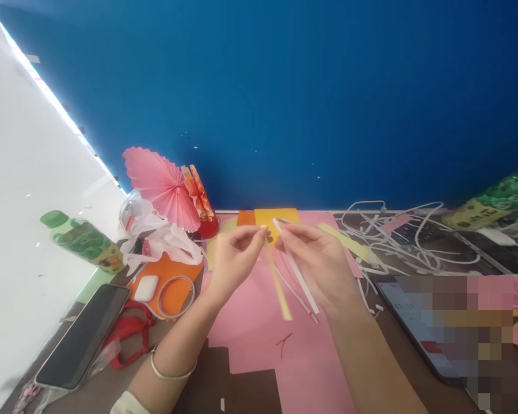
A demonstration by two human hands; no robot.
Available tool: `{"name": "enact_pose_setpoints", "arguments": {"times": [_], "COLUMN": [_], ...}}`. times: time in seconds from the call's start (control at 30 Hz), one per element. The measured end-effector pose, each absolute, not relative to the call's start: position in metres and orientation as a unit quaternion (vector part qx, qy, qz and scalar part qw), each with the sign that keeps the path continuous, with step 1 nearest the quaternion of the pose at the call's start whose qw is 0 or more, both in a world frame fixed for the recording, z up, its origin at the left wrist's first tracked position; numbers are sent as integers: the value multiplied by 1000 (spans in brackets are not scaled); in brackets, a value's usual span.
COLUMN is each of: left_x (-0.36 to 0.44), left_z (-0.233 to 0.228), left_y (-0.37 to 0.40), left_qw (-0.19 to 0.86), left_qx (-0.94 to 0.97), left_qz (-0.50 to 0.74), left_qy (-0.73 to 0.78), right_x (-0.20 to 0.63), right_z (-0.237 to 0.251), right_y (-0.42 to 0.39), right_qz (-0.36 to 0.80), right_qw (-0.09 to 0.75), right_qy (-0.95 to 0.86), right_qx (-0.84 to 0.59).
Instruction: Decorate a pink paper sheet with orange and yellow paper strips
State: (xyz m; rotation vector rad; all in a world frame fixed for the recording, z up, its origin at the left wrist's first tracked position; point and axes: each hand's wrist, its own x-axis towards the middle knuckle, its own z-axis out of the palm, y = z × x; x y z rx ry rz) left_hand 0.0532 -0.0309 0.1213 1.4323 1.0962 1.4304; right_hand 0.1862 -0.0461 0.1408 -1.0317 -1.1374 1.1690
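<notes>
My left hand (235, 259) is closed in a pinch, thumb against forefinger, on the top end of a narrow yellow paper strip (278, 284) that hangs down over the pink paper (250, 322). Close beside it, my right hand (315, 259) is closed around a narrow white strip (303, 282), which slants down along the palm. The white strip's top end sticks out past the fingertips. A thin curved white strand ending in red lies between the two strips. The fingertips of both hands are a short gap apart.
Pink folded paper fans (164, 184) lean at the back left near a green bottle (84, 238). A dark phone (84, 336), earbud case (147, 287) and red scissors-like loops (132, 336) lie left. White cables (414, 241) and a lit phone (410, 322) are right. A blue partition (285, 103) stands behind.
</notes>
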Motion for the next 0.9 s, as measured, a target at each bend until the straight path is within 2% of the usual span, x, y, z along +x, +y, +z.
{"name": "enact_pose_setpoints", "arguments": {"times": [0.4,0.7,0.9], "left_x": [55,55,57], "left_z": [122,117,123], "left_y": [-34,-33,-36], "left_qw": [389,323,364], "left_qx": [549,560,549], "left_qz": [599,626,615], "left_qy": [434,437,434], "right_x": [183,180,181], "right_z": [134,141,139], "right_y": [-45,-48,-47], "right_qz": [494,482,497], "right_qw": [567,541,521], "right_qy": [-467,-495,-505], "right_qx": [-465,-480,-475]}}
